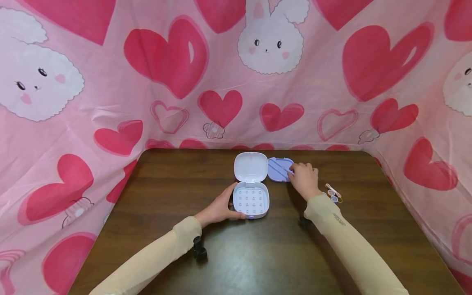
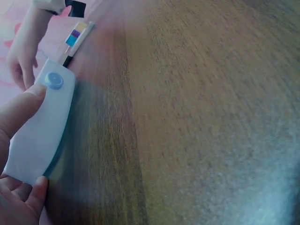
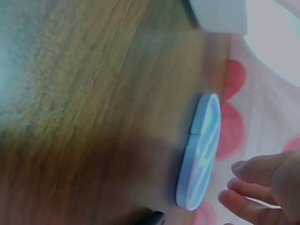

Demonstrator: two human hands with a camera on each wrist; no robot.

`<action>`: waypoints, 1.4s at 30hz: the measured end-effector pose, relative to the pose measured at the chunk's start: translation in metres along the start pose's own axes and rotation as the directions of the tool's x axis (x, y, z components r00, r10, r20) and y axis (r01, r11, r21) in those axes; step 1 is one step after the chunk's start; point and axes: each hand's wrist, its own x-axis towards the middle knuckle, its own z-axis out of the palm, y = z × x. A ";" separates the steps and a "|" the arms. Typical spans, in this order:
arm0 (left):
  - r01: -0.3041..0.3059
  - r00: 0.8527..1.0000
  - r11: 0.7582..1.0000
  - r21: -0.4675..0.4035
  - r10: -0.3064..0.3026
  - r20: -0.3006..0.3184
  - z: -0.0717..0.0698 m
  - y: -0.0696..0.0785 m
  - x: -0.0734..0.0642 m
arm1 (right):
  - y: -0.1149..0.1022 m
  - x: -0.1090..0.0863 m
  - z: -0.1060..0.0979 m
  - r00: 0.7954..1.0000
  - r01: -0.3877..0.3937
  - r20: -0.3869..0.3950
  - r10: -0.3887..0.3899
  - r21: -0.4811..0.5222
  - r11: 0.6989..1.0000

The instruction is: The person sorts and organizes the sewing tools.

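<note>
A white hinged case (image 1: 262, 213) stands with its lid (image 1: 251, 166) raised; rows of small bumps line its floor. My left hand (image 1: 219, 209) grips the case at its left side, the thumb lying by the round blue button (image 2: 54, 80) on the front. To the right of the lid lies a flat lavender tray (image 1: 279, 174) with a diagonal bar across it. My right hand (image 1: 305, 180) hovers at the tray's right edge, fingers loosely bent. In the right wrist view a gap shows between those fingers and the tray.
Right of my right forearm is a small group of items (image 1: 333, 194), partly hidden by the sleeve: little round pieces and a white strip. A brown wooden table (image 1: 177, 176) carries everything. Pink cloth (image 1: 221, 78) with hearts and rabbits hangs behind and at both sides.
</note>
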 end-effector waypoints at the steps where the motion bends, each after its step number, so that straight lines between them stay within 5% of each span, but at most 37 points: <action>1: 0.001 1.000 1.000 0.001 -0.001 0.000 0.000 0.000 0.000 | 0.000 -0.002 -0.002 1.000 0.010 -0.016 -0.010 0.004 1.000; 23: 0.008 1.000 0.999 -0.032 -0.008 0.002 0.002 0.002 -0.004 | 0.013 -0.049 -0.040 0.996 0.066 -0.060 -0.062 0.071 0.995; 42: 0.009 1.000 1.000 -0.009 -0.009 -0.005 0.001 0.004 -0.002 | 0.053 -0.074 -0.051 0.994 0.055 -0.101 -0.044 0.111 0.992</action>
